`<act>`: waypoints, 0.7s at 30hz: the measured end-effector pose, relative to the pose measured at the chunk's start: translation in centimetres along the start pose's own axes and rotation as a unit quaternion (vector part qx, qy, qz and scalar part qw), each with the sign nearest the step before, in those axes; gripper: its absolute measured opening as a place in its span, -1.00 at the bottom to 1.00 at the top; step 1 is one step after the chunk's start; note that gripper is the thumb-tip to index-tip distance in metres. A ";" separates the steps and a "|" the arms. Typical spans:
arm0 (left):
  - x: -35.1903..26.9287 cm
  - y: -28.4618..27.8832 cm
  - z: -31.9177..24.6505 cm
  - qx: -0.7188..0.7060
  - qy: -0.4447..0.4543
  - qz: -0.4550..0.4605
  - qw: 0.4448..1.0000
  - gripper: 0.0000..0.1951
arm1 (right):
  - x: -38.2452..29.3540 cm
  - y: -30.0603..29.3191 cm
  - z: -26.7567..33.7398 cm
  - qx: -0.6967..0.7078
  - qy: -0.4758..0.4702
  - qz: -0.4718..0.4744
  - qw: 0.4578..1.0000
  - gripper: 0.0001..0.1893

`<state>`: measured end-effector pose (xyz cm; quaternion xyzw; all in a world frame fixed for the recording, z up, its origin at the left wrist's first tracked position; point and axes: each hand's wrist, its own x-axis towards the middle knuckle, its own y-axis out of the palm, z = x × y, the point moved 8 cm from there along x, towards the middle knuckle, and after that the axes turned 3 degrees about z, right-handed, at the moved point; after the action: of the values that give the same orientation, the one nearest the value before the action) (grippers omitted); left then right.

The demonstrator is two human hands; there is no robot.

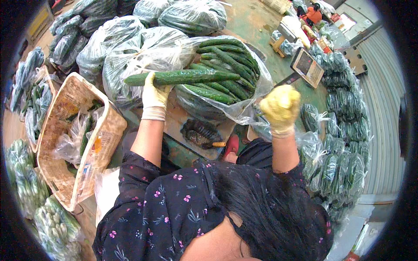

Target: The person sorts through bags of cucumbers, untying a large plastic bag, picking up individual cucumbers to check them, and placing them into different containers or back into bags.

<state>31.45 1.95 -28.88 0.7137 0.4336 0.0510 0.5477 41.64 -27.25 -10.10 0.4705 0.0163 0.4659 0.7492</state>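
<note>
My left hand point(155, 94), in a pale yellow glove, is closed around one end of a long green cucumber point(196, 77). The cucumber lies level across the near side of an open clear plastic bag point(266, 78) full of cucumbers point(225, 58). My right hand point(281, 103), gloved too and blurred, is raised at the bag's right edge with its fingers curled; whether it holds anything cannot be told. Below the bag, a dark tray-like thing point(200, 132) and a brush or tool with a wooden handle point(218, 144) rest on a board.
A dirty plastic crate point(112, 120) with bags inside stands at the left. Tied bags of vegetables point(137, 62) fill the upper left. A scale's display point(307, 67) stands at the right, before stacked bagged cucumbers point(343, 163). A person in orange point(314, 15) is far off, upper right.
</note>
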 end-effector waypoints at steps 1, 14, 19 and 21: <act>1.1 -0.5 -0.3 -0.007 0.010 0.009 1.000 -0.64 | -0.5 -2.7 -2.7 -0.092 0.109 0.008 0.990 -0.75; -1.9 2.6 4.6 0.158 -0.063 0.171 0.971 -0.75 | 0.9 2.5 -1.7 -0.872 -0.027 0.074 0.484 -0.37; -7.8 7.8 9.3 0.149 -0.135 0.352 0.914 -0.64 | -3.1 -3.4 -2.4 -0.817 0.270 0.008 0.510 -0.12; -7.9 8.1 9.5 0.208 -0.120 0.370 0.898 -0.55 | -5.4 -2.6 1.3 -0.784 0.250 -0.098 0.560 -0.17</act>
<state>36.31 -10.59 -22.74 0.9211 0.0707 0.0725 0.3759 40.95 -32.34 -13.48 -0.4417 -0.1225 0.3182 0.8298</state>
